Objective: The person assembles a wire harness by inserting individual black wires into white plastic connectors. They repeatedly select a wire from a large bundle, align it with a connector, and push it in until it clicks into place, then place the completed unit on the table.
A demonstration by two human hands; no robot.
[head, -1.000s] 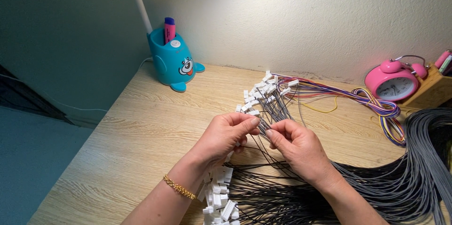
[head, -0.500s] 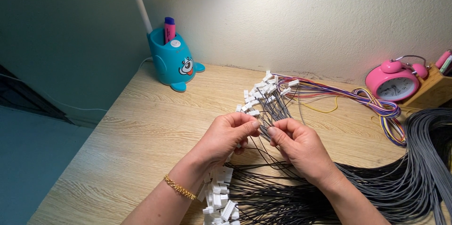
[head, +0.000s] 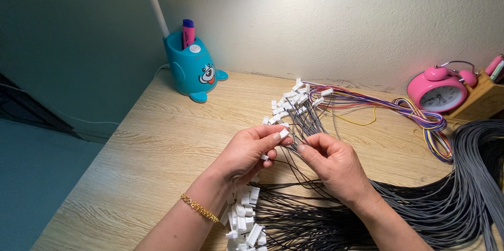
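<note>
Left hand [head: 247,154] pinches white connector [head: 284,133] — right hand [head: 333,164] just beside.

A light wooden desk [head: 131,161] carried everything. On it stood a teal animal-shaped pen holder [head: 193,67] at the back left and a pink alarm clock [head: 440,91] at the back right, with coloured wires [head: 420,117], grey cables [head: 467,188] and white connectors [head: 244,219] spread between them.
</note>
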